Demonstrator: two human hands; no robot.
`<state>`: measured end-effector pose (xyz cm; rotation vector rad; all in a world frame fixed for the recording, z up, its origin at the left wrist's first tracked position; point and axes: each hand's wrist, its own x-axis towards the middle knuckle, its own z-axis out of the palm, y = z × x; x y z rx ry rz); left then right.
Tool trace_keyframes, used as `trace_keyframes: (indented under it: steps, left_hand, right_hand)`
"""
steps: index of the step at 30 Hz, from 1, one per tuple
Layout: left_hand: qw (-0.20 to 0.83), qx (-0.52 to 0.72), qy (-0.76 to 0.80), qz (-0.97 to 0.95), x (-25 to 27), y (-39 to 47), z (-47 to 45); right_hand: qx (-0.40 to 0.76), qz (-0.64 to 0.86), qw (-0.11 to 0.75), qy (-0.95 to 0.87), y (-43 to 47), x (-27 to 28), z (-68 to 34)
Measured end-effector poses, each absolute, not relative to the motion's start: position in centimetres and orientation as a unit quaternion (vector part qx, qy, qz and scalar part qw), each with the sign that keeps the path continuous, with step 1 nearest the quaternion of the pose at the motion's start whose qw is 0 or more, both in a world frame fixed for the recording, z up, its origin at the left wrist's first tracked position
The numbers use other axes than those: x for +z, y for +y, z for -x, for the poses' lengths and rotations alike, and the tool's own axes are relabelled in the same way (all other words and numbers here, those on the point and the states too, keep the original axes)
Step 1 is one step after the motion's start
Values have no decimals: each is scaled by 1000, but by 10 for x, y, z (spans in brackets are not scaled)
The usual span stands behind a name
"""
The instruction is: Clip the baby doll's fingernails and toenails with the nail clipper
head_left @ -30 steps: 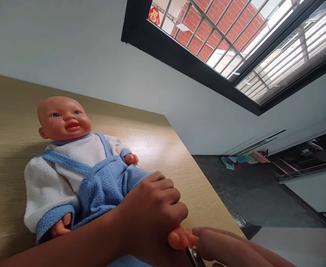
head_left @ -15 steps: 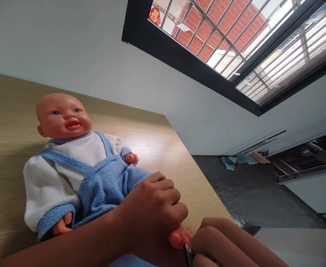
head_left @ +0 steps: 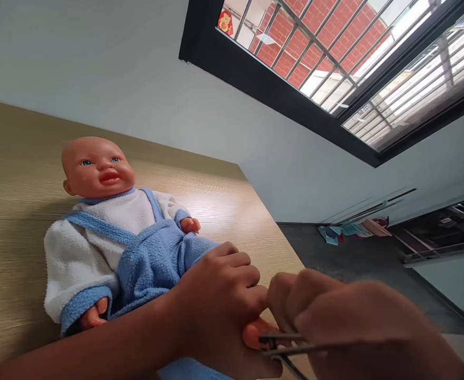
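Two hands are crowding the doll's foot (head_left: 252, 332): the left hand (head_left: 220, 301) is clenching it, the right hand (head_left: 335, 316) is pinching metal nail clippers (head_left: 283, 345) shut-fingered, and a slip could be gouging plastic.

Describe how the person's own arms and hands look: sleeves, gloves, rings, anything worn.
Both hands are bare: no gloves, and no rings show on the fingers in view. The left hand continues into a bare forearm, with no sleeve, watch or bracelet along the visible stretch. The right hand is close to the camera and blurred; its wrist also shows no cuff or band. The nails look short and unpainted.
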<state>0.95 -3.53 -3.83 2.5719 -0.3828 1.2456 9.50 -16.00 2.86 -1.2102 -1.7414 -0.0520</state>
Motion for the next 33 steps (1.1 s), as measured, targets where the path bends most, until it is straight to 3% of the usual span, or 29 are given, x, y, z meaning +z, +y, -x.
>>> trace_keyframes:
  steps: [4, 8, 20, 33]
  left_hand:
    - [176, 382, -148, -895, -34, -36, -6]
    - [207, 400, -148, -880, -32, -35, -4]
    - [255, 422, -147, -858, -33, -39, -4]
    - [153, 445, -145, -871, -45, -39, -7]
  right_hand:
    - [104, 445, 596, -660, -151, 24, -86]
    - [135, 482, 632, -591, -149, 21, -74]
    - [164, 490, 615, -595, -153, 22, -70]
    - [208, 516, 603, -572, -148, 18, -67]
